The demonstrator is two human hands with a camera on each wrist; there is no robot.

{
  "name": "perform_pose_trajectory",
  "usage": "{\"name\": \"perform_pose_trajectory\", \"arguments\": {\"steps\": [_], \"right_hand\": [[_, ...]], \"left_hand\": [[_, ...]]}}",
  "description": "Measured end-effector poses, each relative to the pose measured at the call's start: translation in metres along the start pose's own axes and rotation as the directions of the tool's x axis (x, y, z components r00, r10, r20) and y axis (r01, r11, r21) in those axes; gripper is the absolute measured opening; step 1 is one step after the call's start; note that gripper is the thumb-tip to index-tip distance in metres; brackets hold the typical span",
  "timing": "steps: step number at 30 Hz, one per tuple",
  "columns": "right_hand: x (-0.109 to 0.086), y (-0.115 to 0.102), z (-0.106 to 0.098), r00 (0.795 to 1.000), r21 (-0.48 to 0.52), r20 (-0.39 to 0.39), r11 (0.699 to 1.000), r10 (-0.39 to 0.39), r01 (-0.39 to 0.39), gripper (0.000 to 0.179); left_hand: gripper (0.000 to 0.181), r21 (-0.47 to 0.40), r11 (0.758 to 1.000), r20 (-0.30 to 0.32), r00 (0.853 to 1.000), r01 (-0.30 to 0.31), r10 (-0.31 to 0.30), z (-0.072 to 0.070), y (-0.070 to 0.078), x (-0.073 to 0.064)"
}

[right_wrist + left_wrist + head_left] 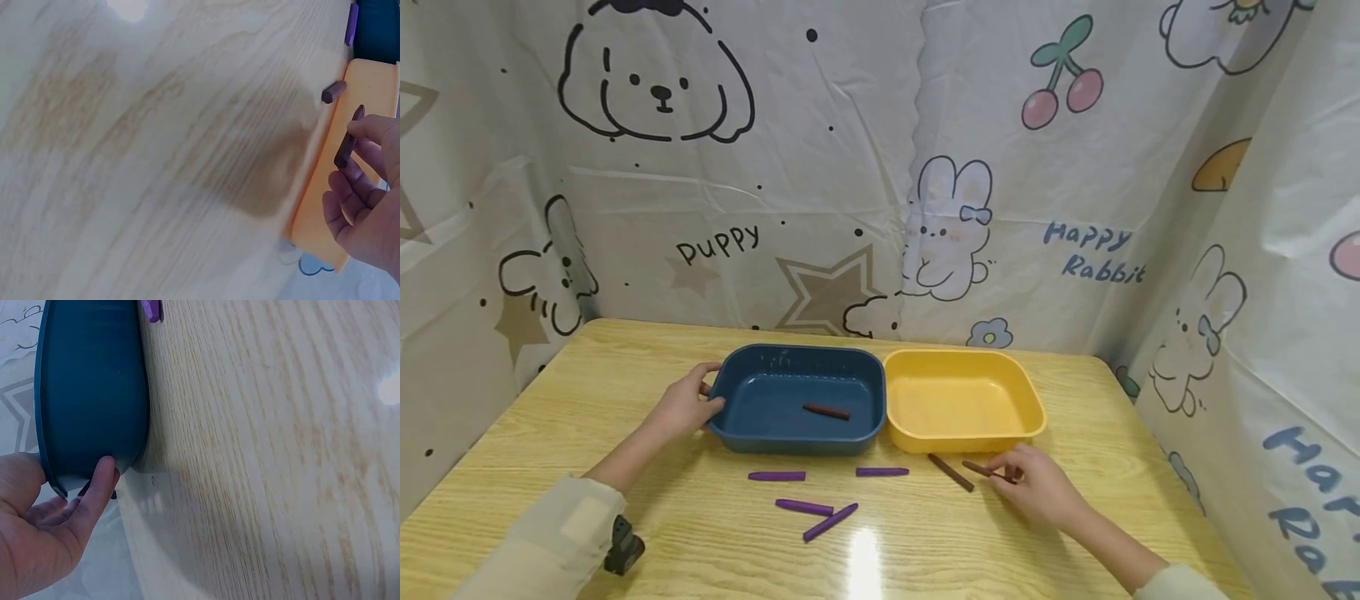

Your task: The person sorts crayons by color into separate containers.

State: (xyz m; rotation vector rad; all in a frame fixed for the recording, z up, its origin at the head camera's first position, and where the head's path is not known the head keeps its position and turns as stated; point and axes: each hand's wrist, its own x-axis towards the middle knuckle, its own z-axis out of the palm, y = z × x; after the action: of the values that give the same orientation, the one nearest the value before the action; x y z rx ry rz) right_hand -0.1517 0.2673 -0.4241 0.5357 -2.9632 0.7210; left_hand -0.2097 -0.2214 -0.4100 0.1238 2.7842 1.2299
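Observation:
My left hand (pixel 683 406) grips the left end of a dark blue plastic bin (pixel 797 446), with thumb and fingers on either side of its rim in the left wrist view. Inside that bin lies one brown crayon (pixel 826 411). In front of the yellow bin (pixel 966 443), my right hand (pixel 1037 487) pinches another brown crayon (pixel 350 139) between thumb and fingers, raised off the table in the right wrist view. A third brown crayon (pixel 951 472) lies on the table just left of the right hand.
Several purple crayons (pixel 777 476) lie on the wooden table (pixel 700 542) in front of the blue bin, two of them touching. The two bins stand side by side, ends touching. A printed cloth (pixel 820 167) hangs behind the table and at both sides.

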Motion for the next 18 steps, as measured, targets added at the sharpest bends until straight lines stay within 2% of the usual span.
{"name": "perform_pose_trajectory", "arguments": {"steps": [6, 12, 18], "right_hand": [[0.002, -0.006, -0.008, 0.996, 0.049, 0.047, 0.997, -0.07, 0.068, 0.011], [0.008, -0.018, -0.018, 0.991, 0.102, 0.052, 0.988, -0.122, 0.116, 0.009], [0.016, -0.032, -0.022, 0.986, 0.1, 0.054, 0.983, -0.161, 0.155, 0.009]], "left_hand": [[0.059, -0.009, 1.0, 0.002, 1.0, 0.0, 0.0, -0.001, 0.0, 0.0], [0.059, -0.005, 1.0, 0.003, 1.0, 0.002, -0.002, -0.001, -0.001, -0.001], [0.059, -0.008, 1.0, -0.004, 1.0, 0.01, -0.01, 0.0, 0.001, 0.0]]}}
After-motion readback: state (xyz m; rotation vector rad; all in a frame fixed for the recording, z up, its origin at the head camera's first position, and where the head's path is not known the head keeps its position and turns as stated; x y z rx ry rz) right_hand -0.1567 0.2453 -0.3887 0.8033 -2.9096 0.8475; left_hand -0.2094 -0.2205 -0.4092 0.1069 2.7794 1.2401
